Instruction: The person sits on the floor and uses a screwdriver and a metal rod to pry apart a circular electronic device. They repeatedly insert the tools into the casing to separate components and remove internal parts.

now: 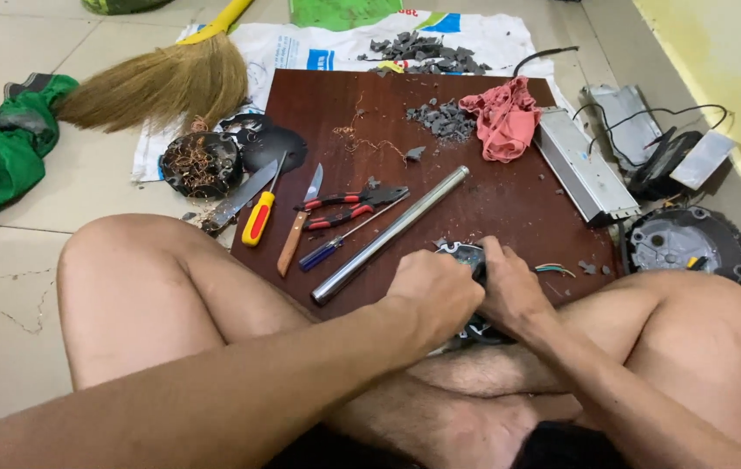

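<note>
Both hands are clenched around one small dark electronic part (467, 254) at lower centre of the frame, at the near edge of the wooden board (509, 204). Left hand (435, 291) is wrapped over it from the left, right hand (509, 291) from the right; most of the part is hidden by the fingers. Coloured wires (554, 269) are seen just right of the right hand.

A metal tube (388, 236) is laid diagonally on the board, its lower end near the left hand. Left of it: red-handled pliers (355, 205), a blue-handled screwdriver (340, 245), a wooden-handled knife (298, 221), a yellow-and-red screwdriver (261, 213).

A red rag (502, 117) and grey debris (441, 119) are at upper centre. A silver metal box (585, 176) is laid at the board's right edge. A broom (158, 82) is on the floor, upper left.
</note>
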